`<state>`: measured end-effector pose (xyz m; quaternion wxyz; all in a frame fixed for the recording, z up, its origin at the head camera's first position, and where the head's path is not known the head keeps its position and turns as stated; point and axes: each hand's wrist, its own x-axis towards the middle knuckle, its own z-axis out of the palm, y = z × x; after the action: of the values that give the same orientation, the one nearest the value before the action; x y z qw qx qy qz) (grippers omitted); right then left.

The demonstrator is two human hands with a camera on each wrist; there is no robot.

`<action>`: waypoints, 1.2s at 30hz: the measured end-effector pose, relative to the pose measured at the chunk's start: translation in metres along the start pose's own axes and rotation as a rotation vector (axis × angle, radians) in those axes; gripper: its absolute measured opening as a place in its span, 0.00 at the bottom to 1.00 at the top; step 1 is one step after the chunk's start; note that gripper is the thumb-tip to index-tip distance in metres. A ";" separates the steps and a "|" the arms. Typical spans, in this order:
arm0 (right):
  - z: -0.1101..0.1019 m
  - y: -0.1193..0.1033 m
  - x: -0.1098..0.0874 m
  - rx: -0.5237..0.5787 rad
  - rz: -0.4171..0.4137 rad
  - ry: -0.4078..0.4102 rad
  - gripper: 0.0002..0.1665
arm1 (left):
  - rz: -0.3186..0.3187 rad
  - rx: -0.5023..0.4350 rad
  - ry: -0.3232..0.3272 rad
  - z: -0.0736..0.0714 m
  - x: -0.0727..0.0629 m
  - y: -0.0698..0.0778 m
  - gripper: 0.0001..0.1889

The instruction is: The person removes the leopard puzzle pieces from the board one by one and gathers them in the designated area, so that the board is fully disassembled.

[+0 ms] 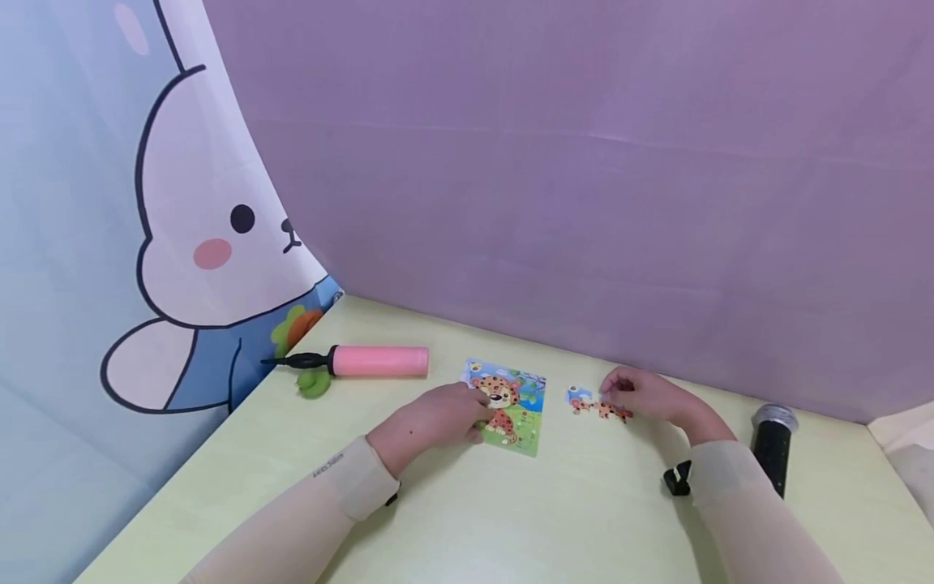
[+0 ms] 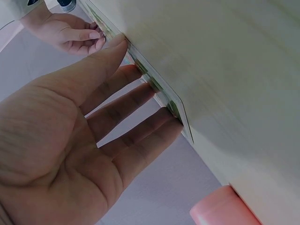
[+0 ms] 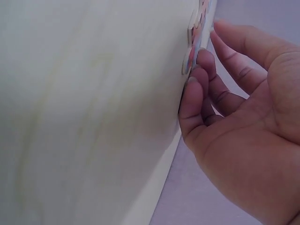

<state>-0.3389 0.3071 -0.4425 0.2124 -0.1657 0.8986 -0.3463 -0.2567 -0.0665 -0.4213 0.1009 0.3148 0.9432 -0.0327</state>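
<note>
A small jigsaw puzzle (image 1: 527, 423) with a spotted leopard cub on grass lies flat near the table's middle. My left hand (image 1: 441, 415) rests its fingertips on the puzzle's left part, covering some of it; in the left wrist view the fingers (image 2: 136, 136) spread along its edge, fairly straight. To the right lie several loose joined-looking puzzle pieces (image 1: 580, 399) with blue and spotted orange print. My right hand (image 1: 649, 395) touches their right end with loosely bent fingers. In the right wrist view, thumb and forefinger stand apart beside the pieces (image 3: 192, 51), the other fingertips low at the table.
A pink hand pump (image 1: 379, 362) with a black nozzle lies at the left, a green curled object (image 1: 314, 383) beside it. At the right lies a black microphone (image 1: 772, 450) near the right forearm. A purple cloth (image 1: 554, 178) hangs along the table's back edge.
</note>
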 end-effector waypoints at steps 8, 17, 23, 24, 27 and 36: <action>0.002 -0.019 0.004 -0.055 -0.017 0.086 0.16 | 0.009 0.023 0.006 0.001 0.000 -0.001 0.25; 0.009 -0.059 0.013 -0.021 -0.094 0.117 0.22 | 0.026 -0.003 0.030 -0.001 -0.002 -0.002 0.22; 0.019 -0.085 0.023 0.061 -0.122 0.102 0.26 | 0.010 -0.087 0.027 -0.004 -0.001 -0.004 0.23; 0.020 -0.088 0.025 0.068 -0.128 0.102 0.26 | 0.008 -0.092 0.027 -0.005 -0.001 -0.004 0.24; 0.028 -0.094 0.033 0.097 -0.142 0.107 0.25 | 0.001 -0.094 0.028 -0.006 -0.001 -0.003 0.24; 0.053 -0.098 0.055 0.141 -0.145 0.086 0.23 | -0.022 -0.095 0.017 -0.004 0.006 -0.002 0.26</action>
<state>-0.3447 0.1845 -0.4252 0.1593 -0.2000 0.8658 -0.4301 -0.2632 -0.0646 -0.4188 0.1073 0.2997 0.9479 0.0137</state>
